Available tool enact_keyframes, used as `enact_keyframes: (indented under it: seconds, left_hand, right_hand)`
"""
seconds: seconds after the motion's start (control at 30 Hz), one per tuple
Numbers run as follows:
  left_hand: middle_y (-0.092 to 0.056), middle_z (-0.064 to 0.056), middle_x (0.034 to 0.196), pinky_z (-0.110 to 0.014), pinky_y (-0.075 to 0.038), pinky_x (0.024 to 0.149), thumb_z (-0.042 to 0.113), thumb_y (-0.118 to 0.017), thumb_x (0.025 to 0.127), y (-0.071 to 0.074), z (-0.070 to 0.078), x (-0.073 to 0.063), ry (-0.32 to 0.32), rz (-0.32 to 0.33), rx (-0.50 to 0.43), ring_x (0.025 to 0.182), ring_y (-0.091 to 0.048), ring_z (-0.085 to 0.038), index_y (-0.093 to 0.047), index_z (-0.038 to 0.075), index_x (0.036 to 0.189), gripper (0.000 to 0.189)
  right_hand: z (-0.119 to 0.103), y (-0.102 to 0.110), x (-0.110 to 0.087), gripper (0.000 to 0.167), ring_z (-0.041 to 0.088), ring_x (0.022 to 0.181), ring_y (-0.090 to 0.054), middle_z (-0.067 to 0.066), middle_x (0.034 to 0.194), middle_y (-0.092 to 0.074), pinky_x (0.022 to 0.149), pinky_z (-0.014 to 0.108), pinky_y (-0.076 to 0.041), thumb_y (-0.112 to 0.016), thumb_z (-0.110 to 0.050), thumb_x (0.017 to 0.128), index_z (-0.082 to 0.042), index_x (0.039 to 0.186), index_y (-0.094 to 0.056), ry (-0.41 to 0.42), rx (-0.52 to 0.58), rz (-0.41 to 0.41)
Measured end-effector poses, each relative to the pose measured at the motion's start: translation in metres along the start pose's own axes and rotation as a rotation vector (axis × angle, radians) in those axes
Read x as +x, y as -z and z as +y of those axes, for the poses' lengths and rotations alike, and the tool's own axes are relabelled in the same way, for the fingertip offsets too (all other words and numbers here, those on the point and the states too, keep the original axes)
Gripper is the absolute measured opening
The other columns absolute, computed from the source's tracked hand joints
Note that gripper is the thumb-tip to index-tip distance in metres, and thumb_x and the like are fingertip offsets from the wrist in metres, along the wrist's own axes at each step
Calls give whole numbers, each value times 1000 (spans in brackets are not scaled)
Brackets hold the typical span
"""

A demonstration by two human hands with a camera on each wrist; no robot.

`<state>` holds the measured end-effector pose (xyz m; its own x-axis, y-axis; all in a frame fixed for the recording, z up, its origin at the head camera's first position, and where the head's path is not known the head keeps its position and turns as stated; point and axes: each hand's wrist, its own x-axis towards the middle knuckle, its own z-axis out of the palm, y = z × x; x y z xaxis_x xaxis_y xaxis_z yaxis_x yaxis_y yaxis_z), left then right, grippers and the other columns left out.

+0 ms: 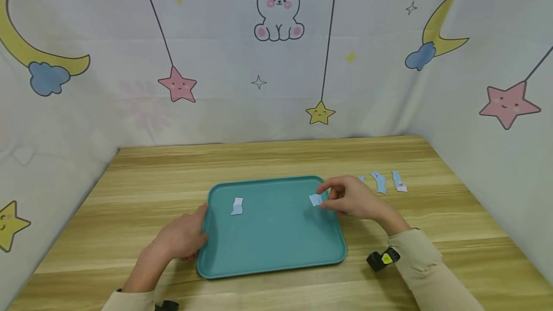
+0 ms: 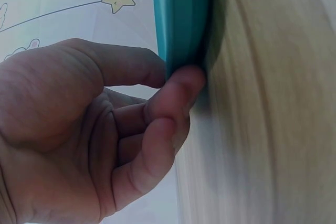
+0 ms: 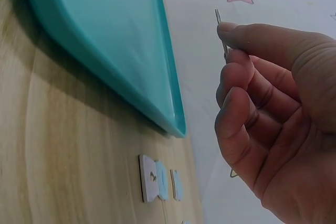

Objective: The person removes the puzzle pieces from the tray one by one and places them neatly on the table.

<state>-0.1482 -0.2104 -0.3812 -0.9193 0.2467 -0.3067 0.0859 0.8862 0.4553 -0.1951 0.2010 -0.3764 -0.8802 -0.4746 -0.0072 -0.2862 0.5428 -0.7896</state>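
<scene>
A teal tray (image 1: 272, 234) lies on the wooden table. At its left edge my left hand (image 1: 181, 236) pinches the rim, the thumb and fingers on either side of it in the left wrist view. Above the tray's right part my right hand (image 1: 352, 198) holds a small light-blue and white puzzle piece (image 1: 315, 199) between thumb and fingers. Seen from the right wrist, that piece (image 3: 218, 17) is a thin edge, off the tray surface. Another puzzle piece (image 1: 237, 206), white and light blue, rests in the tray's left part.
On the table to the right of the tray lie more puzzle pieces, one light blue (image 1: 379, 182) and one blue and white (image 1: 399, 182). A third piece (image 1: 362, 178) is partly hidden behind my right hand. A printed cloth (image 1: 233, 114) hangs behind the table.
</scene>
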Motion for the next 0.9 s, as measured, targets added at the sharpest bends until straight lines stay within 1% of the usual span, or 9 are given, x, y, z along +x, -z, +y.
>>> enact_keyframes:
  seconds: [0.13,0.33,0.43,0.57,0.7,0.83,0.9]
  left_hand:
    - [-60,-6,57,-31,-45,49,3,-55,95,0,0,0,1,5,1,44,-58,-17,-21,-14,160,75]
    - [-60,-7,57,-31,-45,49,3,-55,95,-1,-1,1,3,4,3,44,-58,-17,-21,-14,161,75]
    - [-60,-7,57,-31,-45,49,3,-54,95,-1,-1,1,4,4,1,45,-58,-17,-21,-14,161,75]
    - [-60,-7,57,-30,-44,49,3,-54,95,-2,0,0,5,4,3,44,-57,-17,-21,-14,161,75]
    - [-60,-7,57,-30,-44,49,3,-54,96,-3,1,0,11,-2,6,45,-57,-17,-21,-14,161,75]
    - [-60,-7,58,-30,-44,49,3,-54,97,-5,1,-1,13,-3,3,45,-57,-17,-20,-14,161,74]
    - [-60,-7,57,-30,-44,49,3,-54,97,-5,1,-1,11,0,1,45,-57,-17,-20,-14,161,75]
  right_hand:
    - [5,4,-4,26,12,53,-52,0,71,-61,51,27,-45,-79,-13,93,-4,117,-74,-4,16,10]
    - [12,9,-11,27,14,54,-56,2,71,-63,51,28,-47,-80,-14,92,-5,117,-74,-35,15,34]
    - [16,12,-14,28,14,53,-56,2,71,-63,51,28,-47,-80,-15,92,-5,117,-73,-31,11,44]
    - [25,17,-19,27,10,50,-51,1,67,-58,50,26,-44,-79,-11,92,-2,117,-73,-10,23,49]
    - [33,21,-24,27,4,51,-43,-5,62,-50,51,23,-39,-80,-10,91,-1,116,-74,8,13,73]
    - [40,25,-29,28,3,53,-41,-6,62,-49,52,23,-38,-81,-11,90,-1,116,-75,-2,-14,106]
    - [42,28,-31,29,3,53,-41,-5,63,-49,52,23,-38,-82,-12,90,-2,116,-75,-21,-19,116]
